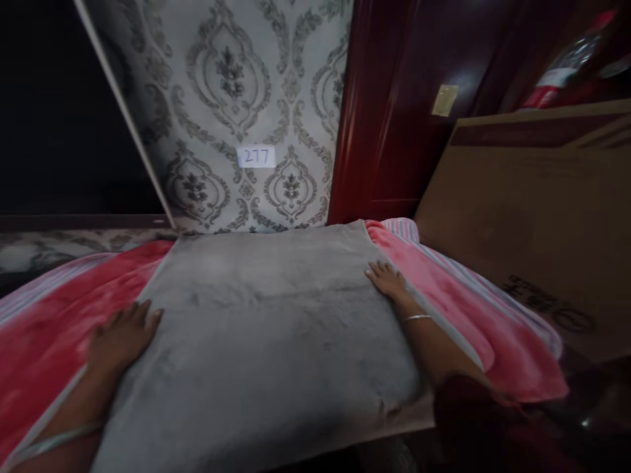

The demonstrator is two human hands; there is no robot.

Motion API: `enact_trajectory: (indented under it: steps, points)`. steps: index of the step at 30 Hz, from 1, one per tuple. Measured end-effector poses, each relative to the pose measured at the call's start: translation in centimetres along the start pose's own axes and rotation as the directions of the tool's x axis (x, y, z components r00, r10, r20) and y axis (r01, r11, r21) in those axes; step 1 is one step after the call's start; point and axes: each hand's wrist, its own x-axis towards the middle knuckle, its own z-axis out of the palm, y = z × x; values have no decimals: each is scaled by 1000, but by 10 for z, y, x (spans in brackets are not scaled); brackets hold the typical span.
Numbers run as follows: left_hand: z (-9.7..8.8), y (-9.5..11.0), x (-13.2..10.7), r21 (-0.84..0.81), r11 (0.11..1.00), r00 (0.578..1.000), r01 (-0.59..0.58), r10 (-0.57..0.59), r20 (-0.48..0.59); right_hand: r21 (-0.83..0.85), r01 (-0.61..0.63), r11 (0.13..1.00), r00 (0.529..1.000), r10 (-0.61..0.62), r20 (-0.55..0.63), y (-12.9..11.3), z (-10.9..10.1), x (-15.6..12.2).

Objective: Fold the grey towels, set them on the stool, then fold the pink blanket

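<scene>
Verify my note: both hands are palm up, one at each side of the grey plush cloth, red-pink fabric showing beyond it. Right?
Palm up is wrong: the head view shows the left hand and right hand palm down, one at each side of the grey plush cloth, with red-pink fabric beyond it.

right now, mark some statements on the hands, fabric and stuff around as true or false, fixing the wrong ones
1. The right hand is on the gray fabric. True.
2. The left hand grips a bottle. False: the left hand is spread at the gray fabric's left edge.
3. Red fabric shows on both sides of the gray fabric. True.
4. The handwritten label reads 412. False: the label reads 277.
5. The right wrist wears a bracelet. True.
</scene>
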Motion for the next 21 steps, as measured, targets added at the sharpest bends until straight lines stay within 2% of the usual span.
enact_trajectory:
  steps: [2,5,9,11,13,15,16,18,20,21]
  points:
    - [-7,7,-7,1,1000,998,4,-4,68,1,12,1000,1000,-12,23,10,5,-19]
    - [-11,10,-13,11,1000,998,6,-6,61,-3,32,999,999,-32,-2,47,18,-48]
    - [-11,-3,-14,-22,999,996,-50,51,69,-14,-7,1000,1000,7,-19,107,25,-71]
    - [-14,-9,-15,-41,998,994,-53,57,95,-32,-38,999,999,38,-10,119,21,-80]
    - [-17,-9,-20,-49,999,995,-16,21,93,-72,-92,993,995,89,-34,112,17,-93]
    - [-20,0,-29,-49,999,999,13,-11,45,-109,-78,991,994,69,-83,89,17,-109]
    - [-20,7,-35,-46,999,1000,-21,22,19,-116,-32,993,995,21,-100,74,18,-117]
    - [-17,20,-50,-37,983,983,-180,181,18,-113,85,990,990,-97,-107,47,24,-132]
    - [-11,28,-63,-44,945,942,-324,327,77,-104,136,985,984,-146,-100,29,30,-142]
    - [-8,28,-68,-51,938,932,-343,347,102,-102,133,986,985,-143,-95,25,32,-145]
